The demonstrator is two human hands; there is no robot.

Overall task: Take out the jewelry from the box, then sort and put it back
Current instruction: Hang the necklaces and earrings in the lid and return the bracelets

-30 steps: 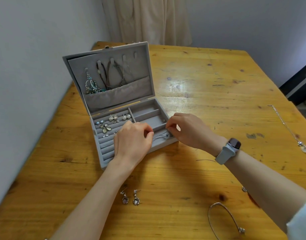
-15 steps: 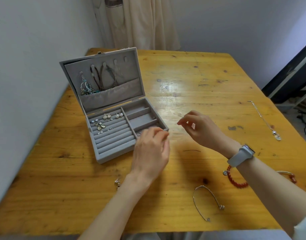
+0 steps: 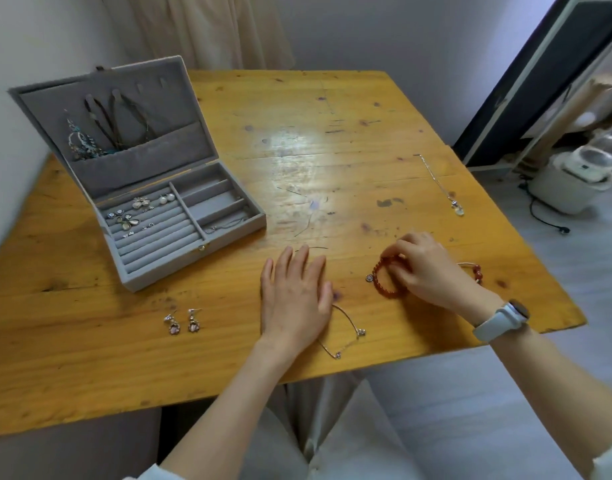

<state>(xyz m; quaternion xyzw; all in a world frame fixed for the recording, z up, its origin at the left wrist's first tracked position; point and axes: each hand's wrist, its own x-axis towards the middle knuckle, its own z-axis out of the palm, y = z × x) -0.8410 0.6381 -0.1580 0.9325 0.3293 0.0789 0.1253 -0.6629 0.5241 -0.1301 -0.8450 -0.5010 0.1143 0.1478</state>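
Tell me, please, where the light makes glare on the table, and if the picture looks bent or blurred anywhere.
Head view: a pale glare patch lies on the wooden table beyond the left hand; wide-angle distortion bends the table edges and the tilted jewelry box; the lid's hanging pieces look soft; the right hand on the red bead bracelet is sharp.

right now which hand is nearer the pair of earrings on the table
Left. The left hand lies flat on the table just right of the earrings; the right hand is farther right, holding the red bead bracelet.
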